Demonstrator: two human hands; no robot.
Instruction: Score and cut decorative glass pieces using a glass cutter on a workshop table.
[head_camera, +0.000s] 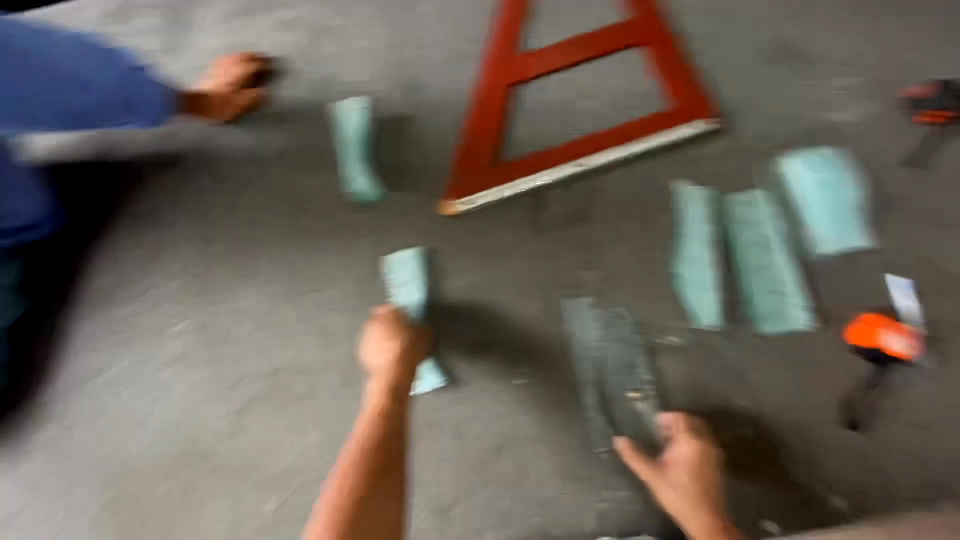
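Observation:
The head view is blurred by motion. My left hand (390, 345) is shut around a pale green strip (408, 280) that stands up from the grey floor (200, 380). My right hand (680, 470) grips the near end of a darker grey-green strip (605, 360) that lies flat on the floor. The two strips are a short way apart.
Three pale green strips (765, 255) lie to the right, another one (355, 145) at upper left. A red wooden frame (590, 150) lies ahead. An orange tool (882, 337) sits at right. Another person's hand (228, 88) and blue sleeve (70, 85) reach in from the left.

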